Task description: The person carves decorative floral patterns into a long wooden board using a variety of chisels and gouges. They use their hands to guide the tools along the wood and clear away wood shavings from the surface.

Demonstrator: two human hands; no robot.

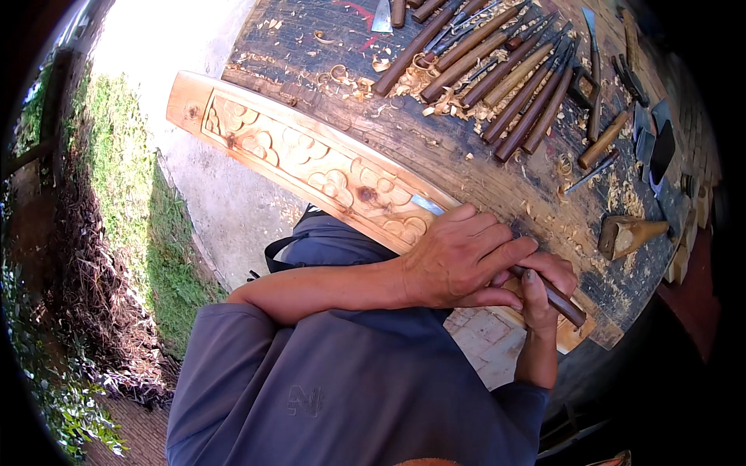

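A long wooden board (303, 167) carved with scrolling cloud shapes lies along the near edge of the workbench, slanting down to the right. My left hand (466, 252) is laid over the board with its fingers curled round the front of a chisel (567, 307). The chisel's bright flat blade (427, 204) shows on the carved face, just past my left knuckles. Closed round the dark brown handle is my right hand (544, 283), thumb on top, close against the left. Its handle end sticks out toward the lower right. My left hand hides the middle of the chisel.
Several wooden-handled carving tools (497, 78) lie side by side at the back of the workbench (350, 128), among curled shavings. A wooden mallet (633, 235) lies at the right, with dark sharpening stones (662, 147) beyond it. Grass (116, 171) and pale paving (221, 206) are at the left.
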